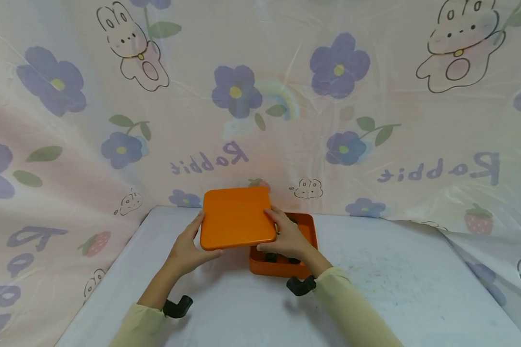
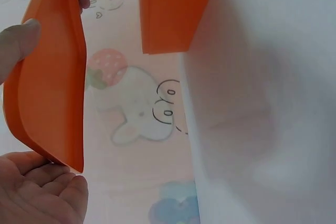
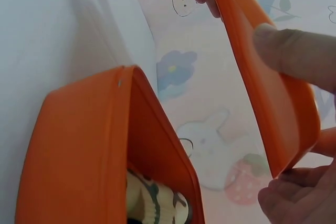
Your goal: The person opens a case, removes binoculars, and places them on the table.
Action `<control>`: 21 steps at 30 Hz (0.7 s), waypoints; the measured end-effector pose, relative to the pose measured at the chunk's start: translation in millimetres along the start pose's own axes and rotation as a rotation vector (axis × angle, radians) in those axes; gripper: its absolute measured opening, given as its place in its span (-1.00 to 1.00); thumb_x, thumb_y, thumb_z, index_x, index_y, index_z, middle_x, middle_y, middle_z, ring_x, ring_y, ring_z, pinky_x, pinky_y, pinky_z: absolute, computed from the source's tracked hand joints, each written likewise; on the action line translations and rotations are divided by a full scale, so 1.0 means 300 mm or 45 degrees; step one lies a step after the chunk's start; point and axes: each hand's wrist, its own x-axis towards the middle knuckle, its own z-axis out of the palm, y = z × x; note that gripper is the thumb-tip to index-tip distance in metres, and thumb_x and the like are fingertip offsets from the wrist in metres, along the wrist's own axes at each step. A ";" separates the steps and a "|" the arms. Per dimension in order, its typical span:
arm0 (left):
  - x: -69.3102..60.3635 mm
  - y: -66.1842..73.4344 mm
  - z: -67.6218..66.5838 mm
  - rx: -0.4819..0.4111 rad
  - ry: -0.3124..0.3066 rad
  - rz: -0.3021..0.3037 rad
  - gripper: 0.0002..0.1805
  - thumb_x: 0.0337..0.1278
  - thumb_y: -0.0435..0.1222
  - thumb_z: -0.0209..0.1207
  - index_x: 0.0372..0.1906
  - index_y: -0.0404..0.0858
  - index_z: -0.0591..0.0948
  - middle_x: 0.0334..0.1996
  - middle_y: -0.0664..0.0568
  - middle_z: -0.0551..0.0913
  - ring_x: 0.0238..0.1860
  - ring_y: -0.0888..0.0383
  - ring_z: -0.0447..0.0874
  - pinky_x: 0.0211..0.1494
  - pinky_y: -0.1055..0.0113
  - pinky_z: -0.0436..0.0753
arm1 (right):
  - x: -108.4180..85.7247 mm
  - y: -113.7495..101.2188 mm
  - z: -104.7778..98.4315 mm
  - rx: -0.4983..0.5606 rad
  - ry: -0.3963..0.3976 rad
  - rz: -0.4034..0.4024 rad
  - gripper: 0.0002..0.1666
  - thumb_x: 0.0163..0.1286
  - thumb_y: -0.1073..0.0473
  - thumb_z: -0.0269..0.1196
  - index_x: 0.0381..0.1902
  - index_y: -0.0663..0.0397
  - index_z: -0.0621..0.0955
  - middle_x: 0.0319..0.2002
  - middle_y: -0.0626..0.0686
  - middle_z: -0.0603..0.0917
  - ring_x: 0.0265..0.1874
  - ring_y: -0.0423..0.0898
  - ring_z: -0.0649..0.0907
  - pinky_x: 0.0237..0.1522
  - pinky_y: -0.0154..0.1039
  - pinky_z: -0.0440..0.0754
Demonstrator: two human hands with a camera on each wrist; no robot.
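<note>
Above the white table (image 1: 373, 270), one orange lid (image 1: 236, 217), held raised between two bare hands. The lid's left side is gripped by the left hand (image 1: 188, 253), its right side by the right hand (image 1: 288, 238); it lies between the two grips, its middle uncovered by fingers. Each grip is filled by the lid's edge, thumb set apart from the fingers. Flat outer face turned up toward the head camera; near edge run left to right, its right end slightly higher. Outline almost square, so a long axis cannot be told.

Beneath and to the right, one open orange box (image 1: 277, 267), rested on the table, partly overlapped by lid and right hand in the head view; apart from the lid in the wrist views. Contained therein: dark pieces (image 1: 270, 257) and one cream item with dark markings (image 3: 157, 203), partly hidden.
</note>
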 end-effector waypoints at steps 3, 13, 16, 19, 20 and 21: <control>-0.007 -0.015 -0.011 0.013 -0.006 -0.007 0.31 -0.34 0.09 0.52 0.55 -0.04 -0.03 0.55 -0.03 0.00 0.49 -0.17 0.10 0.42 -0.14 0.29 | 0.009 -0.004 0.019 -0.013 -0.007 0.011 0.17 -0.06 -0.01 0.54 0.48 -0.09 0.22 0.53 -0.02 0.07 0.41 0.12 0.29 0.37 0.20 0.32; -0.039 -0.063 -0.042 0.054 -0.035 -0.046 0.31 -0.29 0.07 0.50 0.55 -0.07 -0.07 0.54 -0.10 0.00 0.47 -0.23 0.12 0.41 -0.13 0.31 | 0.015 -0.038 0.076 -0.035 -0.046 0.003 0.18 -0.04 -0.02 0.53 0.49 -0.02 0.19 0.54 0.10 0.02 0.40 0.18 0.29 0.36 0.20 0.32; -0.049 -0.074 -0.052 0.067 -0.037 -0.050 0.30 -0.27 0.04 0.50 0.55 -0.10 -0.07 0.54 -0.13 0.01 0.46 -0.25 0.13 0.41 -0.13 0.31 | 0.017 -0.046 0.090 -0.023 -0.057 -0.014 0.16 -0.02 0.01 0.51 0.49 0.01 0.19 0.54 0.12 0.02 0.41 0.18 0.28 0.36 0.20 0.31; -0.058 -0.085 -0.063 0.078 -0.033 -0.040 0.29 -0.26 0.01 0.50 0.55 -0.13 -0.07 0.53 -0.16 0.02 0.45 -0.27 0.13 0.40 -0.14 0.31 | 0.018 -0.050 0.106 -0.001 -0.072 -0.015 0.14 0.00 0.03 0.50 0.49 0.01 0.18 0.54 0.11 0.01 0.44 0.17 0.22 0.38 0.20 0.28; -0.061 -0.088 -0.066 0.079 -0.032 -0.035 0.28 -0.25 -0.01 0.50 0.55 -0.15 -0.06 0.53 -0.17 0.03 0.45 -0.27 0.13 0.40 -0.14 0.31 | 0.017 -0.051 0.111 -0.002 -0.075 -0.011 0.14 0.00 0.03 0.50 0.49 0.00 0.18 0.54 0.11 0.01 0.45 0.17 0.21 0.39 0.21 0.28; -0.064 -0.092 -0.069 0.081 -0.031 -0.034 0.28 -0.25 -0.02 0.51 0.55 -0.15 -0.06 0.52 -0.18 0.03 0.45 -0.27 0.13 0.40 -0.14 0.31 | 0.017 -0.053 0.116 0.009 -0.080 -0.007 0.14 0.00 0.03 0.50 0.49 0.00 0.19 0.55 0.11 0.01 0.46 0.17 0.20 0.39 0.21 0.27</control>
